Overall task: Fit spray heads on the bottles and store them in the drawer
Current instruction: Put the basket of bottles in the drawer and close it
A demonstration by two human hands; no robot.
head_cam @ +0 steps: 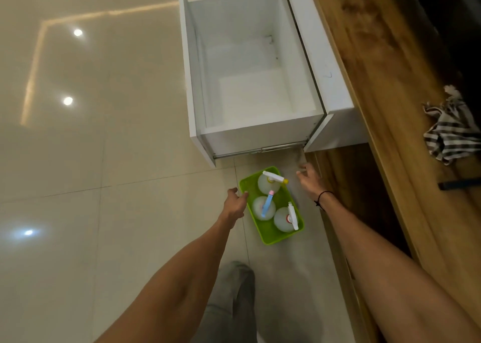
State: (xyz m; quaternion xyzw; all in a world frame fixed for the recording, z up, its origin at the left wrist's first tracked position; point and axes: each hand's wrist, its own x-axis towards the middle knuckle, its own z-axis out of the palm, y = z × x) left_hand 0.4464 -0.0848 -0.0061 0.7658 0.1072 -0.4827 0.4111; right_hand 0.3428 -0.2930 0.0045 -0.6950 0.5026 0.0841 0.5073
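Note:
A green tray (268, 234) sits on the floor below the pulled-out white drawer (263, 134), which holds nothing. In the tray stand three clear bottles with spray heads on: one with a white and yellow head (273, 178), one with a blue and pink head (267, 204), one with a white head (292, 215). My left hand (235, 204) is at the tray's left rim, fingers curled near its edge. My right hand (309, 180) hovers open to the right of the tray, touching nothing.
A wooden counter (385, 82) runs along the right, with a striped cloth (450, 131) and a dark object (459, 185) on it. Glossy beige floor tiles spread to the left. My grey trouser leg (231, 298) shows at the bottom.

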